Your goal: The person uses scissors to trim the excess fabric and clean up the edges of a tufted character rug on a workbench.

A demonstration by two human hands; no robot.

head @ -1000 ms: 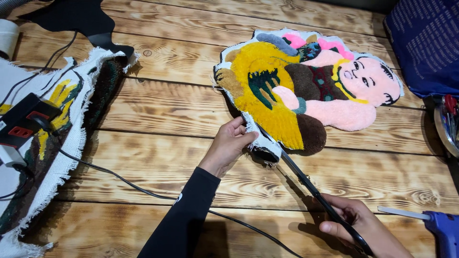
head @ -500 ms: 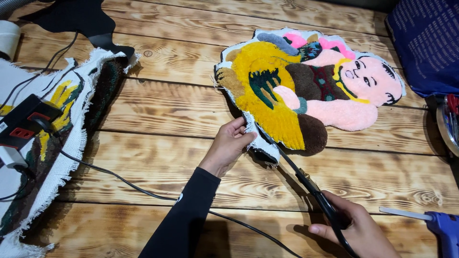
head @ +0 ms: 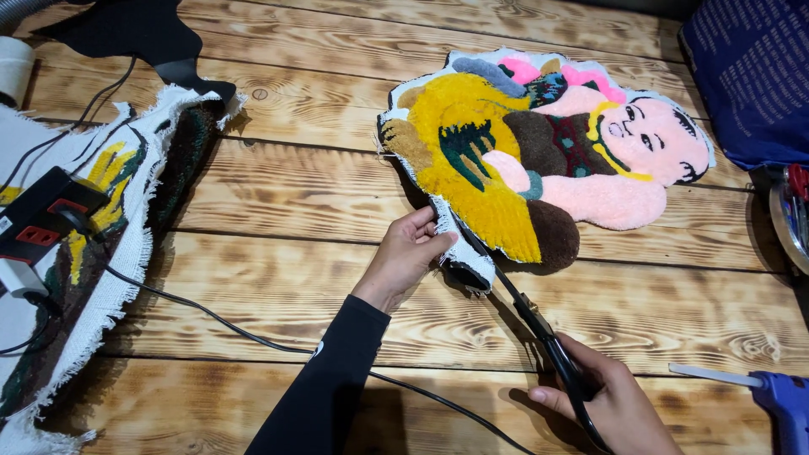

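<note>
**Q:** Head view: what does each hand hold, and why so?

**A:** The left hand (head: pixel 403 257), in a black sleeve, has its fingers (head: pixel 421 226) pinched on the white backing strip (head: pixel 465 253) that curls off the lower edge of the tufted rug (head: pixel 539 156). Judged from the grip, lifting the strip keeps it taut and clear of the pile. The right hand (head: pixel 611 404) is clenched through the handles of the black scissors (head: pixel 539 333), whose blades point up and left into the fold just beside the left hand; the blades look nearly closed.

**Q:** Where does the rug lie?

**A:** Flat on the wooden worktop (head: pixel 295 194), upper centre, pile side up, well apart from the other pieces.

**Q:** Materials and shapes?

**A:** The rug is fluffy yarn in yellow, pink, brown and teal, cut to the outline of 1 cartoon figure with a thin white border. The worktop is scorched plank with bold grain. At left lies a second tufted piece (head: pixel 101 253) with frayed white cloth edges, a black power strip (head: pixel 42 215) resting on it and a black cable (head: pixel 244 333) trailing across the planks. A blue glue gun (head: pixel 779 400) sits at lower right, and dark blue fabric (head: pixel 750 76) at upper right.
</note>
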